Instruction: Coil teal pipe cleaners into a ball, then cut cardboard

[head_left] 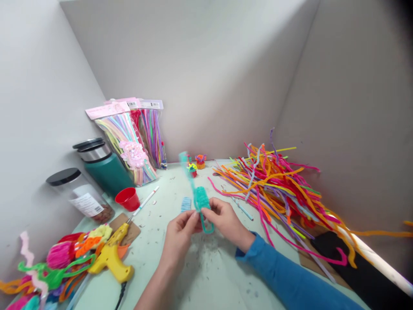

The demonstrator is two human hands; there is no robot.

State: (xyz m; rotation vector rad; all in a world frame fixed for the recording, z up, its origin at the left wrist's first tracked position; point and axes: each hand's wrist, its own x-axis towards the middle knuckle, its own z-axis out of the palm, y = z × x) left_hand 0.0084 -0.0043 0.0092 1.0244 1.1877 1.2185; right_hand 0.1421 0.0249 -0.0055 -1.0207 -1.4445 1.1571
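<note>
At the near left of the worktop (155,267) lies a heap of coloured fuzzy craft bits (61,256), too tangled to count, with one yellow glue gun (112,258) beside it, its nozzle over a brown card (133,232). Near the middle, two hands hold one teal fuzzy piece (202,198) above the worktop: the left hand's (180,232) grip pinches its left edge, the right hand's (226,219) grip its right side. One loose teal end sticks up, blurred. Just beyond are one light-blue ribbed piece (186,204), one white pen (146,201) and one red cup (128,199). One jar (85,200) and one teal bottle (106,168) stand at left; uncountable fuzzy sticks (277,185) pile up at right. Farthest back are two small figures (200,162) and at least two packets (125,142).
</note>
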